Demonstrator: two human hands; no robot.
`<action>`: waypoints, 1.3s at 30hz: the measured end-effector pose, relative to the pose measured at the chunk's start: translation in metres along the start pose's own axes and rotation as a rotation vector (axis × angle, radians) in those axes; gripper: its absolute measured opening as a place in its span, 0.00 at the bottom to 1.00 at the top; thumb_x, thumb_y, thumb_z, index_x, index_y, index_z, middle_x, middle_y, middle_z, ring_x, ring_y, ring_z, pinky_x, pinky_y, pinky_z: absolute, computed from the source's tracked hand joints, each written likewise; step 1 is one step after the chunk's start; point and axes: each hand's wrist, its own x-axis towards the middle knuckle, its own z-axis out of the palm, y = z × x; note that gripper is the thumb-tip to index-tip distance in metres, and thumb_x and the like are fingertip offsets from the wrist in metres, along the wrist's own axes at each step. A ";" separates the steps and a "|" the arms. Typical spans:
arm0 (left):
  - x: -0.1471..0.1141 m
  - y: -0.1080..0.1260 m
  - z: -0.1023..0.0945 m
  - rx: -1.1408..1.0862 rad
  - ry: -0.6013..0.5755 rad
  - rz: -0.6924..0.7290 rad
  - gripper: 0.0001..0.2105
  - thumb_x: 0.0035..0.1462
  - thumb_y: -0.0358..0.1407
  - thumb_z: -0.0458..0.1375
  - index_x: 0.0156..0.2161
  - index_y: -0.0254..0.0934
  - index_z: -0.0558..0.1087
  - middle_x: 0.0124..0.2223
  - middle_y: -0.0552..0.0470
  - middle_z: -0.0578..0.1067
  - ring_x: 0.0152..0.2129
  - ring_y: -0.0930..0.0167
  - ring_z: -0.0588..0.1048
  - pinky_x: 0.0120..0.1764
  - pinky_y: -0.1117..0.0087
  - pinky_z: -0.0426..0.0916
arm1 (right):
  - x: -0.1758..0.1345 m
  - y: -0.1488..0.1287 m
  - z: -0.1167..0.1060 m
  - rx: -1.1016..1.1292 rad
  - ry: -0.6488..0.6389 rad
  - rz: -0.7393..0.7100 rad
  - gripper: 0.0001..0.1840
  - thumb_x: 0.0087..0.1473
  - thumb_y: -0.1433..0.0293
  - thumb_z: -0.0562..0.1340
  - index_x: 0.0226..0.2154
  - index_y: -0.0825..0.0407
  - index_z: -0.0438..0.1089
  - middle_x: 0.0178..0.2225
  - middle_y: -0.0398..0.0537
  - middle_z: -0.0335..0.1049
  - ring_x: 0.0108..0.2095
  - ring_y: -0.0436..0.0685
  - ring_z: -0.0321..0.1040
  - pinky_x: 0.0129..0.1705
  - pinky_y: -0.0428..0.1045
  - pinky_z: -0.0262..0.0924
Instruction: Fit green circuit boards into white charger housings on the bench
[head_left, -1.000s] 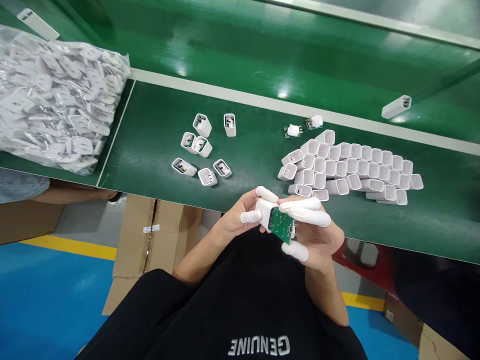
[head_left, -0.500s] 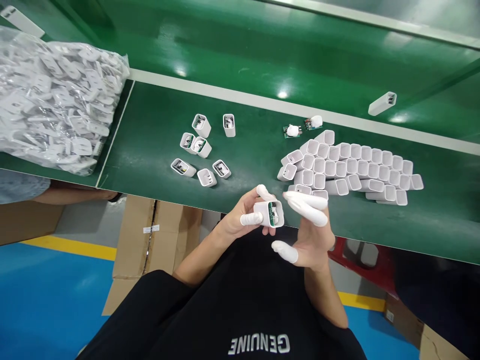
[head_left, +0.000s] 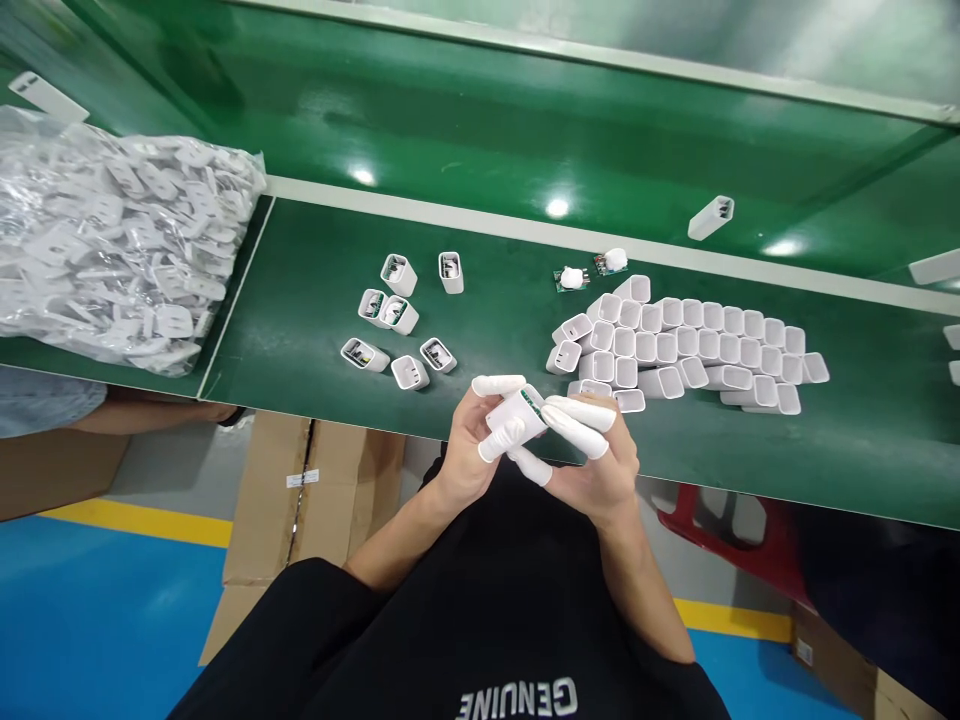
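Note:
My left hand [head_left: 474,440] grips a white charger housing [head_left: 513,420] between thumb and fingers, white covers on the fingertips. The green edge of a circuit board [head_left: 532,403] shows inside the housing's open end, which faces right. My right hand [head_left: 589,450], in the same white finger covers, closes on that open end, with two fingertips at the board's edge and the thumb below. The fingers partly hide the opening. Beyond my hands, two loose circuit boards [head_left: 572,279] with white lumps on top lie on the green bench.
Several housings with boards inside [head_left: 397,275] stand left of centre. A block of open white housings [head_left: 667,340] stands to the right. A clear bag of white plastic parts [head_left: 112,240] lies far left, near another person's arm [head_left: 165,408]. Cardboard boxes [head_left: 337,490] and a red stool [head_left: 742,540] are below.
My right hand has moved left from open beside the housing to close on its open end. My left hand has tilted the housing, and the view has shifted slightly.

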 end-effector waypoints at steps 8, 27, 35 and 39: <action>0.012 0.018 -0.018 0.248 -0.261 0.188 0.35 0.46 0.49 0.84 0.58 0.42 0.81 0.50 0.46 0.81 0.43 0.63 0.83 0.48 0.64 0.82 | 0.015 0.011 -0.007 0.697 -0.101 0.480 0.29 0.55 0.53 0.81 0.56 0.42 0.81 0.48 0.51 0.84 0.45 0.65 0.80 0.49 0.62 0.78; 0.002 -0.012 0.023 0.166 0.285 0.266 0.30 0.45 0.60 0.82 0.40 0.42 0.77 0.34 0.56 0.77 0.32 0.72 0.78 0.40 0.71 0.77 | 0.042 0.008 -0.005 0.865 -0.205 0.807 0.21 0.60 0.50 0.78 0.43 0.49 0.84 0.38 0.45 0.81 0.38 0.55 0.76 0.45 0.51 0.75; 0.006 -0.016 0.017 0.204 0.233 0.270 0.32 0.43 0.62 0.81 0.39 0.41 0.77 0.34 0.56 0.76 0.31 0.73 0.76 0.40 0.72 0.76 | 0.037 0.009 -0.001 0.860 -0.163 0.785 0.19 0.55 0.55 0.82 0.40 0.48 0.81 0.35 0.43 0.78 0.37 0.55 0.75 0.45 0.51 0.74; 0.005 0.002 0.014 0.204 0.027 0.116 0.29 0.44 0.56 0.83 0.43 0.41 0.80 0.40 0.50 0.83 0.38 0.65 0.83 0.45 0.66 0.80 | 0.025 0.009 -0.011 0.752 -0.127 0.695 0.15 0.59 0.59 0.80 0.43 0.47 0.81 0.38 0.43 0.77 0.39 0.56 0.74 0.45 0.52 0.70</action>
